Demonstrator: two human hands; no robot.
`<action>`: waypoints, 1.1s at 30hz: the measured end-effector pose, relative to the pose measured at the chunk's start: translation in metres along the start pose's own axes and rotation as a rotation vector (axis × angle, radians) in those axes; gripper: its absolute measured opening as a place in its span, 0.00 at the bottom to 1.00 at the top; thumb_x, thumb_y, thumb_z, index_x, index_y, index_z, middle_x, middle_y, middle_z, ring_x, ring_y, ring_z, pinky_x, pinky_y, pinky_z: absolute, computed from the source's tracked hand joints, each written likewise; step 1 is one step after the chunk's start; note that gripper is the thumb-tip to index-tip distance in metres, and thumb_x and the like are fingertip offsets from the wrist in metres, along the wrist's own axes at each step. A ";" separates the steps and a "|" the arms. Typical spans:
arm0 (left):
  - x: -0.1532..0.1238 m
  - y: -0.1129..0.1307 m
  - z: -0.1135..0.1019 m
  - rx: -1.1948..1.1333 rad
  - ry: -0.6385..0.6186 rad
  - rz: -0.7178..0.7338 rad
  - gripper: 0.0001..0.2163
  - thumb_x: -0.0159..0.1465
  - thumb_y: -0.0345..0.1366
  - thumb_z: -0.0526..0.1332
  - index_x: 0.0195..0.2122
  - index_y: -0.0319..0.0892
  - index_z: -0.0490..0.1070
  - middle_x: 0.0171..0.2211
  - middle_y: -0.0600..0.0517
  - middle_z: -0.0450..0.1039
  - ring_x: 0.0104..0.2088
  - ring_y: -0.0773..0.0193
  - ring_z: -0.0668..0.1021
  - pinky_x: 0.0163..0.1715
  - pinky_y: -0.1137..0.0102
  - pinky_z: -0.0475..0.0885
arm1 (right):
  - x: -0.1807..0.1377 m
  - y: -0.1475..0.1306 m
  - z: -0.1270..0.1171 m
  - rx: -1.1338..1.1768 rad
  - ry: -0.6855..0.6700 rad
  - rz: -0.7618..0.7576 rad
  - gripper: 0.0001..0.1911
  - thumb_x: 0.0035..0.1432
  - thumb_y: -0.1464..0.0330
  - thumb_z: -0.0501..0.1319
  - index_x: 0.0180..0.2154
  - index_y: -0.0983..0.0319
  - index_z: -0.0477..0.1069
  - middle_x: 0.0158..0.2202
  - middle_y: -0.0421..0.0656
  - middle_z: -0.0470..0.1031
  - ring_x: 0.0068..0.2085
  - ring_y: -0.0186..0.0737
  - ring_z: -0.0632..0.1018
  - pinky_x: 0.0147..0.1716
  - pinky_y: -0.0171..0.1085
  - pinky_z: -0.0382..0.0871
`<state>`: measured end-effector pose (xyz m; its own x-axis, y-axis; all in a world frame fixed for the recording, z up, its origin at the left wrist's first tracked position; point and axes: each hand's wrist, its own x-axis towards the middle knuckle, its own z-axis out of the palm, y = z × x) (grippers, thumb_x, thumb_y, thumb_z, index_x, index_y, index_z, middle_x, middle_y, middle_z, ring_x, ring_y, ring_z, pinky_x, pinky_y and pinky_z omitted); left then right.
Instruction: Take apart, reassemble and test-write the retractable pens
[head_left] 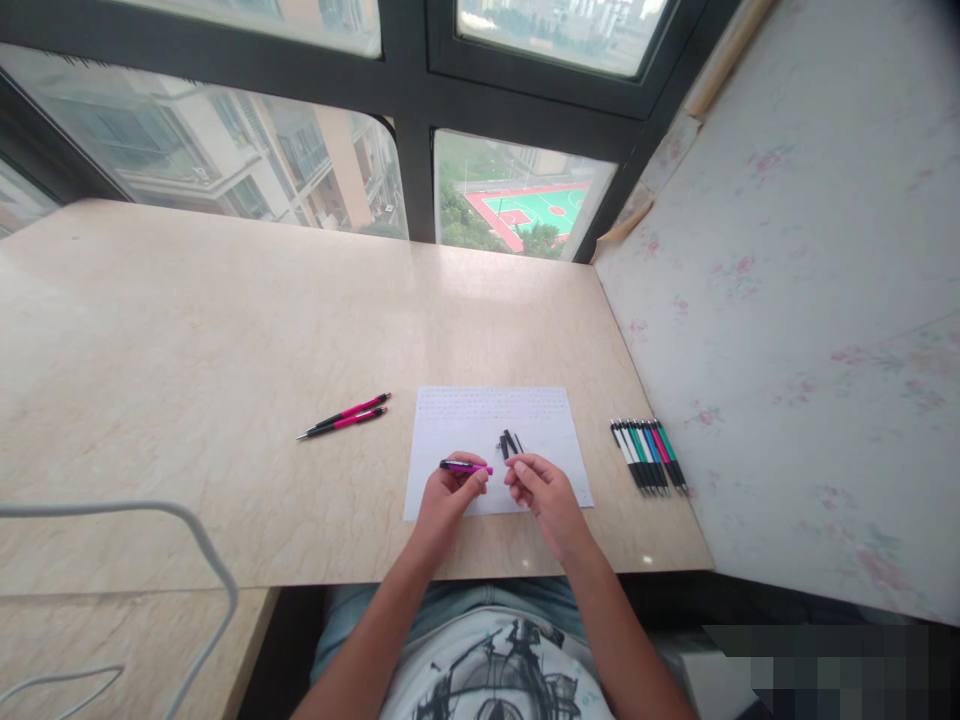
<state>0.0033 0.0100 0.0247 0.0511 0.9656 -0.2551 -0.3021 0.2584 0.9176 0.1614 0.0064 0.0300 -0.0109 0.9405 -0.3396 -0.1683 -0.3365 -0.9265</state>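
Note:
My left hand pinches a pink and black pen, holding it level over a white sheet of paper. My right hand is closed just to the right of the pen's tip, fingers pressed together on something too small to make out. A few small black pen parts lie on the paper just beyond my right fingers.
Two pink and black pens lie on the beige table left of the paper. A row of several pens lies to the right near the wall. A white wire frame is at the near left. Windows run along the back.

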 end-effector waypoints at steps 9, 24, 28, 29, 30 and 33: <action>-0.006 0.006 0.003 0.395 -0.004 0.159 0.06 0.57 0.38 0.67 0.32 0.43 0.75 0.26 0.51 0.76 0.26 0.63 0.75 0.28 0.71 0.68 | -0.003 0.016 0.021 0.203 -0.076 0.076 0.14 0.53 0.56 0.66 0.34 0.61 0.74 0.26 0.38 0.70 0.27 0.34 0.69 0.26 0.33 0.62; -0.008 0.005 0.002 0.421 -0.098 0.176 0.09 0.62 0.41 0.62 0.30 0.42 0.73 0.25 0.53 0.72 0.28 0.63 0.73 0.30 0.71 0.66 | -0.008 0.005 0.001 -0.284 -0.039 -0.156 0.13 0.61 0.58 0.58 0.34 0.61 0.73 0.30 0.42 0.76 0.31 0.38 0.75 0.32 0.36 0.68; -0.010 0.006 0.008 0.558 -0.195 0.241 0.08 0.63 0.40 0.60 0.34 0.43 0.74 0.27 0.52 0.74 0.28 0.63 0.72 0.31 0.70 0.66 | -0.009 -0.007 -0.004 -0.378 0.045 -0.295 0.16 0.61 0.62 0.58 0.50 0.59 0.69 0.40 0.45 0.76 0.38 0.40 0.77 0.34 0.37 0.71; -0.011 0.006 0.010 0.598 -0.216 0.252 0.08 0.64 0.40 0.59 0.34 0.42 0.74 0.28 0.51 0.74 0.28 0.63 0.72 0.30 0.70 0.66 | -0.009 -0.009 -0.004 -0.406 0.047 -0.334 0.19 0.61 0.63 0.58 0.53 0.59 0.67 0.42 0.45 0.75 0.39 0.41 0.76 0.34 0.36 0.71; -0.011 0.005 0.011 0.634 -0.233 0.259 0.08 0.64 0.40 0.58 0.35 0.42 0.74 0.29 0.51 0.74 0.28 0.64 0.72 0.30 0.70 0.66 | -0.009 -0.011 -0.004 -0.435 0.048 -0.371 0.20 0.60 0.65 0.58 0.54 0.59 0.66 0.43 0.46 0.75 0.41 0.41 0.76 0.34 0.36 0.72; -0.012 0.002 0.011 0.704 -0.244 0.262 0.09 0.65 0.39 0.57 0.36 0.41 0.74 0.30 0.51 0.75 0.28 0.64 0.71 0.30 0.71 0.66 | -0.010 -0.014 -0.002 -0.508 0.037 -0.444 0.16 0.59 0.67 0.59 0.50 0.60 0.69 0.42 0.46 0.75 0.41 0.41 0.76 0.33 0.36 0.72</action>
<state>0.0127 -0.0004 0.0328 0.2932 0.9560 -0.0049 0.3360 -0.0982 0.9367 0.1662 0.0016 0.0459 -0.0127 0.9955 0.0938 0.3356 0.0926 -0.9374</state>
